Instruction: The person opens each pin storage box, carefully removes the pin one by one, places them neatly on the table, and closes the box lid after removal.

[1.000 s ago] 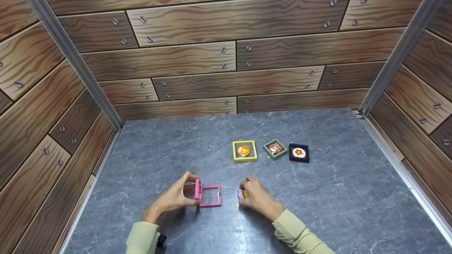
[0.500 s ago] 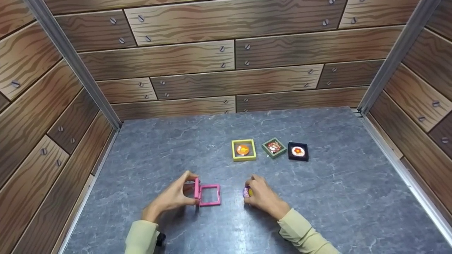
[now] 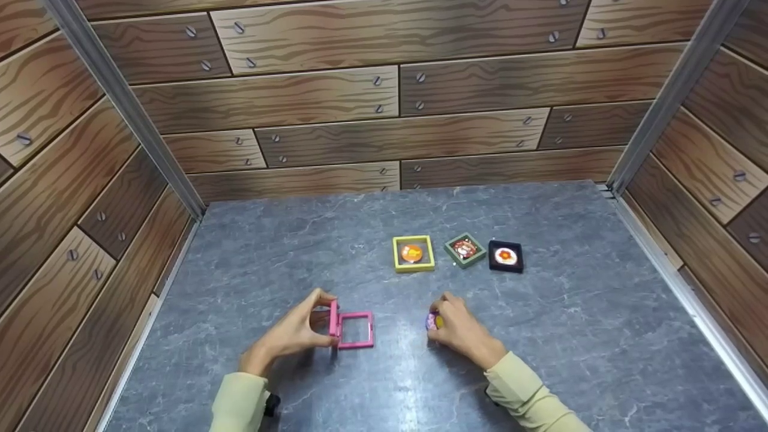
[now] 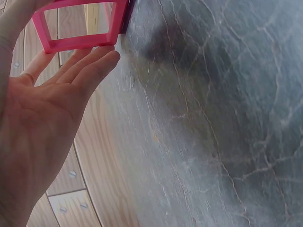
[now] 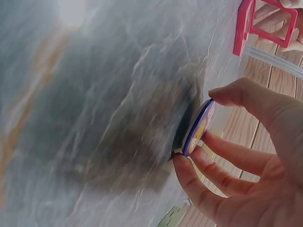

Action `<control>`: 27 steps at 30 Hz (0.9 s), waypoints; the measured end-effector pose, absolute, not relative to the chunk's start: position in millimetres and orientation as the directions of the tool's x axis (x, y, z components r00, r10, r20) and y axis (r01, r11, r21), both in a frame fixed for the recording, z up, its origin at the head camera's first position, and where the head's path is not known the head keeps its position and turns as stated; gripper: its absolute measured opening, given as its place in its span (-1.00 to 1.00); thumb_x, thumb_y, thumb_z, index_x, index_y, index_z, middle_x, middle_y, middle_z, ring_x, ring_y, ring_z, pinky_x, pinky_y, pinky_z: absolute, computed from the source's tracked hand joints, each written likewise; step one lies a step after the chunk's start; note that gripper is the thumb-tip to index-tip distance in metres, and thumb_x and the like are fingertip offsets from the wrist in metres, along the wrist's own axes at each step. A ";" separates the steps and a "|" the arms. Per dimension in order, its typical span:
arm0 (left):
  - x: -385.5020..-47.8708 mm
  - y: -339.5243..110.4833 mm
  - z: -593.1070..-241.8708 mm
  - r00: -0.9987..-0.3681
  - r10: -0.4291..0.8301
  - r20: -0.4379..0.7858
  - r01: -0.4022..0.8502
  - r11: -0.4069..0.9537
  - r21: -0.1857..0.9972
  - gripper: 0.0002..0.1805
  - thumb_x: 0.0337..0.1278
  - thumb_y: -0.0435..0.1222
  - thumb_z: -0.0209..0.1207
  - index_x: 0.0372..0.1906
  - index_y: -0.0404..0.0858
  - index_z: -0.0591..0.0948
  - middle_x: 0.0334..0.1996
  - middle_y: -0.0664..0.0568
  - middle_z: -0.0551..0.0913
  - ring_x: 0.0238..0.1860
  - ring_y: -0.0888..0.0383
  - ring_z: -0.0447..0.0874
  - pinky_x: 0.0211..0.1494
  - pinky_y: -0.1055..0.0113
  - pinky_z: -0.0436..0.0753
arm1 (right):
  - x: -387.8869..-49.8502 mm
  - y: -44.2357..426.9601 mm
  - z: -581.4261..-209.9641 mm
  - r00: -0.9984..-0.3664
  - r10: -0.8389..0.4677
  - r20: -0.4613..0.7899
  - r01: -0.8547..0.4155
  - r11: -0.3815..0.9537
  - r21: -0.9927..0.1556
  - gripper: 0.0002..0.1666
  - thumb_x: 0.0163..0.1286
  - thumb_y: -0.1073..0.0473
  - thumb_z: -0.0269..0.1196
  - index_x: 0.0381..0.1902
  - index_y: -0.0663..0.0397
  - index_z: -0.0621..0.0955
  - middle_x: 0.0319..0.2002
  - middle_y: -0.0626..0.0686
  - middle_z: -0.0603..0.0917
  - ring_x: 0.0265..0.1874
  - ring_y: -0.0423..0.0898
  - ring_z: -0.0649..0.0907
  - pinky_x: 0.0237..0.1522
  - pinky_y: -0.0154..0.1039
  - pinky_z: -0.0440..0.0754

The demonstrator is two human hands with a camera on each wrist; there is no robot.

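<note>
A pink hinged display frame point(image 3: 356, 329) stands unfolded on the table, one half flat and the other upright. My left hand point(image 3: 295, 327) grips the upright half between thumb and fingers; the left wrist view shows the fingers along the edge of the pink frame point(image 4: 78, 42). To the right, my right hand point(image 3: 461, 327) pinches a round purple-rimmed badge point(image 5: 200, 127) by its edges, thumb on one side and fingers on the other. A yellow and purple design shows on its face. The badge is tilted up close to the tabletop; whether it touches cannot be told.
Farther back lie a yellow frame point(image 3: 413, 270) with an orange badge, a green frame point(image 3: 465, 264) turned diagonally with a red badge, and a black frame point(image 3: 506, 269) with a flower badge. Wood-patterned walls point(image 3: 324, 96) enclose the grey marbled table point(image 3: 288, 240).
My right hand has moved to the right with the badge, away from the pink frame. The left hand keeps holding the frame in place. The head view has shifted slightly.
</note>
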State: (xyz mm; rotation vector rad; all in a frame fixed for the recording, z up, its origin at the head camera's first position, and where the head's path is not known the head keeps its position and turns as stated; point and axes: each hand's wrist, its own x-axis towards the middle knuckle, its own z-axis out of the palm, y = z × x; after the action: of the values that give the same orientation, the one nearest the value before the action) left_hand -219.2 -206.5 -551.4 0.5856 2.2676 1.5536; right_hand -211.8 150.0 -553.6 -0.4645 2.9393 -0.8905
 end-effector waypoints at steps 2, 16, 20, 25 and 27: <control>-219.3 -206.5 -550.8 -0.862 0.505 -0.039 0.148 0.325 0.934 -0.15 -0.01 -0.43 0.54 0.36 -0.45 0.33 0.40 -0.47 0.41 0.49 -0.45 0.42 0.60 -0.17 0.43 | -212.4 153.0 -553.7 -0.960 -0.278 0.042 -0.255 0.796 -0.549 -0.58 -0.03 0.30 0.50 -0.16 0.38 0.74 -0.21 0.16 0.60 -0.20 0.09 0.58 -0.08 0.08 0.72; -217.8 -206.4 -553.0 -0.865 0.502 -0.013 0.186 0.344 0.920 -0.17 -0.02 -0.42 0.54 0.35 -0.43 0.34 0.37 -0.45 0.46 0.47 -0.43 0.46 0.60 -0.19 0.43 | -209.7 176.5 -551.0 -0.972 -0.232 0.042 -0.219 0.824 -0.522 -0.57 -0.04 0.29 0.52 -0.16 0.36 0.74 -0.21 0.17 0.61 -0.18 0.12 0.60 -0.06 0.09 0.71; -217.0 -206.5 -554.2 -0.859 0.512 -0.015 0.176 0.322 0.930 -0.17 -0.02 -0.44 0.53 0.34 -0.45 0.33 0.37 -0.48 0.43 0.48 -0.45 0.44 0.61 -0.19 0.41 | -208.5 181.8 -551.1 -0.974 -0.225 0.024 -0.205 0.834 -0.513 -0.57 -0.04 0.28 0.53 -0.16 0.36 0.74 -0.21 0.17 0.61 -0.18 0.11 0.61 -0.05 0.09 0.72; -217.9 -206.0 -553.2 -0.858 0.513 -0.015 0.166 0.304 0.938 -0.17 -0.01 -0.45 0.52 0.33 -0.46 0.32 0.38 -0.50 0.40 0.48 -0.47 0.42 0.61 -0.18 0.42 | -209.2 185.0 -550.0 -0.969 -0.240 0.061 -0.238 0.833 -0.500 -0.60 -0.06 0.28 0.54 -0.22 0.35 0.74 -0.27 0.14 0.60 -0.24 0.08 0.61 -0.12 0.08 0.71; -218.5 -205.7 -552.5 -0.858 0.513 -0.013 0.168 0.305 0.937 -0.17 -0.02 -0.45 0.52 0.34 -0.47 0.32 0.38 -0.51 0.40 0.48 -0.47 0.42 0.61 -0.17 0.42 | -210.2 185.6 -548.9 -0.971 -0.235 0.047 -0.226 0.836 -0.499 -0.60 -0.05 0.29 0.54 -0.21 0.35 0.74 -0.26 0.14 0.60 -0.24 0.07 0.60 -0.12 0.07 0.71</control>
State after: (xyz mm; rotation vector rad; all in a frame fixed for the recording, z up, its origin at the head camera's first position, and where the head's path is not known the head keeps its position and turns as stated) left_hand -218.5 -205.7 -552.5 0.6154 2.2674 1.5698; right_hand -210.2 185.6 -548.9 -0.3757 2.9950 -0.8109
